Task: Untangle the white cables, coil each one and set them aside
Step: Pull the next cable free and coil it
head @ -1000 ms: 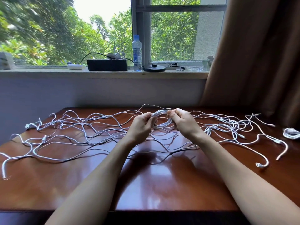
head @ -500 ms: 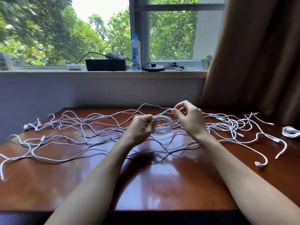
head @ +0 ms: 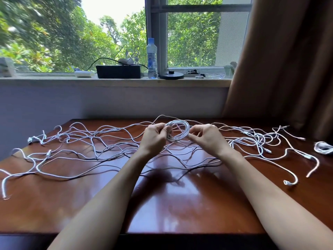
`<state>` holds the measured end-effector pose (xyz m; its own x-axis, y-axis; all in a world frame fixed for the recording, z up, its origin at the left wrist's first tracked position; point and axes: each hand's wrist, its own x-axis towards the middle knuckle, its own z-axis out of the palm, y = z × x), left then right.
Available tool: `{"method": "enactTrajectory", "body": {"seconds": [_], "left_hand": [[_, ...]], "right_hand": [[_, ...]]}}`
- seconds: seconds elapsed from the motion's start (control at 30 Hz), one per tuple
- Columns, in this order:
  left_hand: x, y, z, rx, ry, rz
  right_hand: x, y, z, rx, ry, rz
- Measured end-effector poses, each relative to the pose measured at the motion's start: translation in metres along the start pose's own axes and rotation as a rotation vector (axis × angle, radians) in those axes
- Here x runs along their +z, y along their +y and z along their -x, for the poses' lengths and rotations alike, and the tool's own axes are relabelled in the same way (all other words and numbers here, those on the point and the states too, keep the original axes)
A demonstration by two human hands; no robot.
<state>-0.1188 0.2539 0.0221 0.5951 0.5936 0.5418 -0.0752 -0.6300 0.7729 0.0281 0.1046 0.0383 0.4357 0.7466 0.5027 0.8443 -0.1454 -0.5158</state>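
Note:
A small coil of white cable [head: 178,130] is held above the middle of the wooden table [head: 180,204]. My left hand [head: 155,138] grips the coil's left side. My right hand [head: 207,138] pinches its lower right side with thumb and fingers. A wide tangle of loose white cables [head: 86,147] sprawls over the table from the left edge to the right, passing under both hands. One finished coil [head: 323,147] lies apart at the table's far right edge.
Behind the table runs a windowsill with a black box [head: 119,71], a water bottle [head: 151,58], a round black disc [head: 171,75] and small items. A brown curtain [head: 288,60] hangs at the right. Bare wood lies between my forearms.
My right hand, which had lifted off with a strand, has come back down onto the coil's right side. The coil now stands more upright between both hands.

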Motion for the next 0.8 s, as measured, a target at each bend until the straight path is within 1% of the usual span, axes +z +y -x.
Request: {"method": "enactTrajectory", "body": {"seconds": [0.13, 0.27, 0.47, 0.67, 0.8], "left_hand": [[-0.003, -0.002, -0.004, -0.128, 0.078, 0.085], [-0.003, -0.005, -0.006, -0.211, 0.113, 0.102], [-0.005, -0.005, -0.005, -0.200, 0.156, -0.050], [-0.005, -0.003, -0.002, -0.175, 0.176, -0.215], [-0.004, -0.004, -0.002, -0.165, 0.160, -0.248]], "right_hand": [[0.004, -0.006, 0.005, -0.112, -0.105, -0.100], [0.014, -0.009, 0.007, -0.222, -0.103, -0.093], [0.019, -0.009, 0.008, -0.392, -0.035, -0.026], [0.020, -0.015, 0.005, -0.620, 0.145, 0.173], [0.017, -0.019, 0.008, -0.669, 0.194, 0.287]]}}
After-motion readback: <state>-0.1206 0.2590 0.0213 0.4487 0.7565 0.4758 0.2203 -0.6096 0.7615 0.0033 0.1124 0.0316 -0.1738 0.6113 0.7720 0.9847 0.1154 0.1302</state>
